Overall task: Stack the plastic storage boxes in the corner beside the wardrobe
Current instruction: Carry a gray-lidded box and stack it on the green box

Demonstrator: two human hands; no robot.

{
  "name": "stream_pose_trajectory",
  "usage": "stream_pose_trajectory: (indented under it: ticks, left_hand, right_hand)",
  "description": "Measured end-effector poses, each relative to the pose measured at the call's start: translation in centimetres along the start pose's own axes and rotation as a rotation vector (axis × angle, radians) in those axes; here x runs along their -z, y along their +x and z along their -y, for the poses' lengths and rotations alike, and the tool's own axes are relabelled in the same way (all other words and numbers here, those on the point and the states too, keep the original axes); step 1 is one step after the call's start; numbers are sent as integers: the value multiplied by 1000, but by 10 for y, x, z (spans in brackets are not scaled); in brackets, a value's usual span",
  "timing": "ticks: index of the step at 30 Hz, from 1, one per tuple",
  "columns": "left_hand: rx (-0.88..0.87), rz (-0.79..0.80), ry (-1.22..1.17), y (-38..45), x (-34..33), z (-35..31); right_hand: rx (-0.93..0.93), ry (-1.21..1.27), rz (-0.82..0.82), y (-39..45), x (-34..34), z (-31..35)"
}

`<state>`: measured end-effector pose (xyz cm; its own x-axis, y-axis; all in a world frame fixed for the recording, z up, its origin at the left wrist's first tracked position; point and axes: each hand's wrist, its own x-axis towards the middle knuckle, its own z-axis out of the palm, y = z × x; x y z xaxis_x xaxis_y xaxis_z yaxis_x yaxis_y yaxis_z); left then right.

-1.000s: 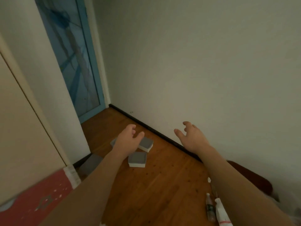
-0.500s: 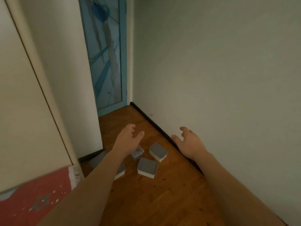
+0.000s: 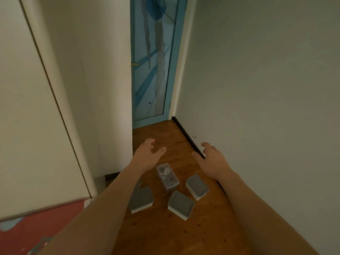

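Grey-lidded box (image 3: pixel 141 199) half behind left forearm (image 3: pixel 110 197); clear box (image 3: pixel 167 178) contents blurred

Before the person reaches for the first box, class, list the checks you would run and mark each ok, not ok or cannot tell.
1. Left hand free, holding nothing: ok.
2. Right hand free: ok.
3. Boxes stacked: not ok; the clear box and three grey-lidded boxes lie apart on the wooden floor.
4. Lids shut tight: cannot tell.
5. Leftmost box fully visible: not ok, the left forearm covers part.
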<state>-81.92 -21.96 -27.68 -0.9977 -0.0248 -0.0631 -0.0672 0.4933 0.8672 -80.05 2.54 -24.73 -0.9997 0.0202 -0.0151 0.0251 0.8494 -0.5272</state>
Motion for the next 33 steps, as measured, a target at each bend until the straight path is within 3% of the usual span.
stream_pose_trajectory:
  ticks: [17, 26, 33]
  left_hand:
    - [205, -95, -2, 116, -5, 47]
    - [405, -149, 31, 221, -39, 71]
    - [557, -156, -20, 266, -73, 112]
  right_hand:
    - [155, 18, 185, 190, -64, 4]
    - [159, -13, 352, 330, -97, -28]
    - [173, -93, 470, 382, -154, -54]
